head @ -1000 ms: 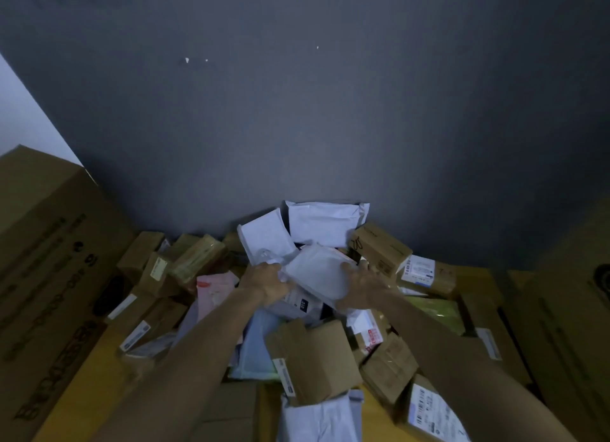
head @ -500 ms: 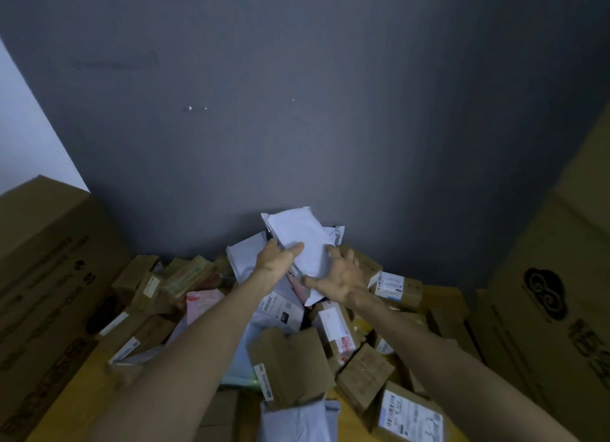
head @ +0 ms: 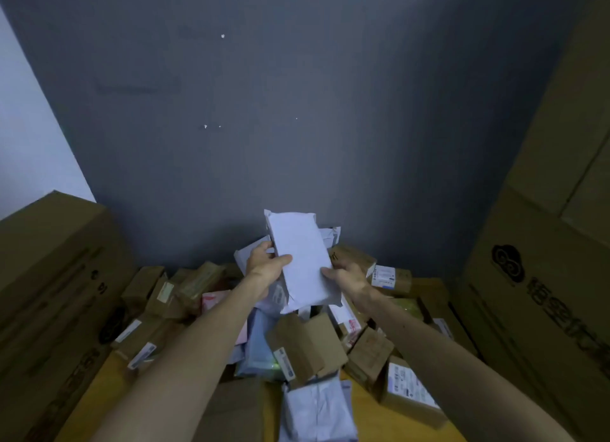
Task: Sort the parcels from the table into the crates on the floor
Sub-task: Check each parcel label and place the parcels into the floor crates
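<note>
A white poly-mailer parcel [head: 302,256] is held upright above the pile, in front of the grey wall. My left hand [head: 265,268] grips its left edge with the thumb laid across the front. My right hand [head: 346,275] grips its lower right edge. Below them a heap of parcels covers the yellow table [head: 99,392]: brown cardboard boxes [head: 307,349], a pale blue mailer [head: 260,349], a pink packet [head: 214,301] and a white mailer [head: 317,412] near the front edge. No crates are in view.
A large cardboard carton [head: 56,296] stands at the left of the table, and a taller stack of cartons [head: 544,276] at the right. The grey wall [head: 297,111] closes off the back. Labelled boxes [head: 409,388] lie at the front right.
Both hands have lifted the white mailer off the pile and turned it upright, its long side now vertical. The view has tilted upward, showing more wall.
</note>
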